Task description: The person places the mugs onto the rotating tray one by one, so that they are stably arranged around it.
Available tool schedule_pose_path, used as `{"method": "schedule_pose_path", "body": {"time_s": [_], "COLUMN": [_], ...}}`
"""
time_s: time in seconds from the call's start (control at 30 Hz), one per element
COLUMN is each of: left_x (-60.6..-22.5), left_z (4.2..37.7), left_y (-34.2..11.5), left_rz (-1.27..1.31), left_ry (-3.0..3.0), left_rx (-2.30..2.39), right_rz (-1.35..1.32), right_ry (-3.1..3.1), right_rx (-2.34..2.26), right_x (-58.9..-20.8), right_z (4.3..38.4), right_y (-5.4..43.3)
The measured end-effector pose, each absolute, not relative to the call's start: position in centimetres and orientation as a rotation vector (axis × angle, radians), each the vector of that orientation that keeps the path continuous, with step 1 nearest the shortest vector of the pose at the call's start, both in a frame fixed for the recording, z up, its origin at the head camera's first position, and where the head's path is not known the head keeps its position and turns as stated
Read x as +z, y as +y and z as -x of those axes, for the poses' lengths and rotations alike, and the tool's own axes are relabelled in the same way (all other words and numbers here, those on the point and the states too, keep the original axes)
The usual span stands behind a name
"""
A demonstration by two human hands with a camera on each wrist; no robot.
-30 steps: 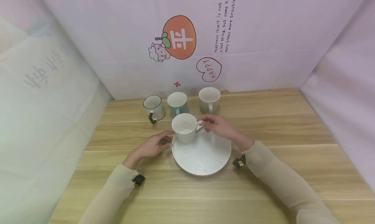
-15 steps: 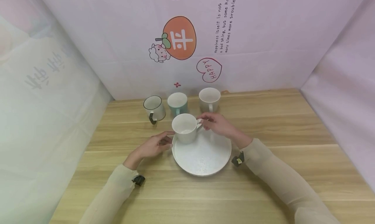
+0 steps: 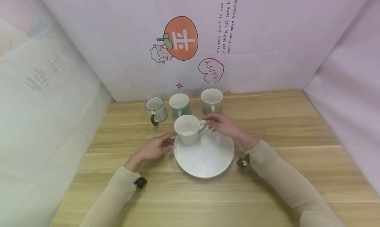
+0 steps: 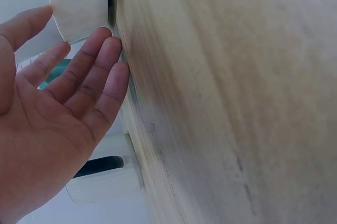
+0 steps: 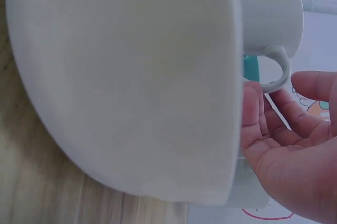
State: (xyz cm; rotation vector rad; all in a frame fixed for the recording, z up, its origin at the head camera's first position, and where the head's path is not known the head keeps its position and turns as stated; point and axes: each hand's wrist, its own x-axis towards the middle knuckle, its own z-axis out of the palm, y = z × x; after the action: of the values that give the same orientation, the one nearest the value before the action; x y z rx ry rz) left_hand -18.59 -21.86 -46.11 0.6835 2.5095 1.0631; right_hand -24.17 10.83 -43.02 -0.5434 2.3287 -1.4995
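Observation:
A white mug [image 3: 189, 136] stands upright on the far left part of a round white plate [image 3: 207, 159], its handle pointing right. My left hand [image 3: 155, 148] is at the plate's left edge, fingers extended; the left wrist view shows the fingertips right at the rim and the palm holding nothing. My right hand [image 3: 222, 125] is at the mug's handle [image 5: 279, 71]. In the right wrist view its thumb stands a little apart from the handle, and the loosely bent fingers lie just below it.
Behind the plate stand a white mug with a black rim and handle [image 3: 156, 110], a teal mug [image 3: 179, 105] and a grey-white mug [image 3: 212, 101]. A printed cloth [image 3: 252, 65] hangs along the wooden table's [image 3: 207, 202] back edge.
My right hand's fingers have eased off the mug's handle, moving slightly right. The mug, the plate and my left hand stay in place.

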Motion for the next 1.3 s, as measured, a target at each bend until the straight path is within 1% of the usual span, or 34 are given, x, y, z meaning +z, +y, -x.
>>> {"method": "schedule_pose_path", "body": {"time_s": [0.73,0.97,1.3], "left_x": [-45.9,-45.8,-46.0], "left_z": [18.4,18.4,18.4], "left_y": [-21.9,-21.9,-22.1], "left_rz": [-0.705,-0.674,-0.741], "left_ry": [2.488,2.494,2.518], "left_rx": [1.103,1.097,1.045], "right_rz": [0.504,0.488,0.47], "right_ry": [2.364,2.369,2.36], "right_rx": [-1.553,-1.554,-1.551], "right_x": [-43.2,-43.1,-43.4], "right_z": [24.1,24.0,24.1], "right_y": [13.2,14.0,14.9]}}
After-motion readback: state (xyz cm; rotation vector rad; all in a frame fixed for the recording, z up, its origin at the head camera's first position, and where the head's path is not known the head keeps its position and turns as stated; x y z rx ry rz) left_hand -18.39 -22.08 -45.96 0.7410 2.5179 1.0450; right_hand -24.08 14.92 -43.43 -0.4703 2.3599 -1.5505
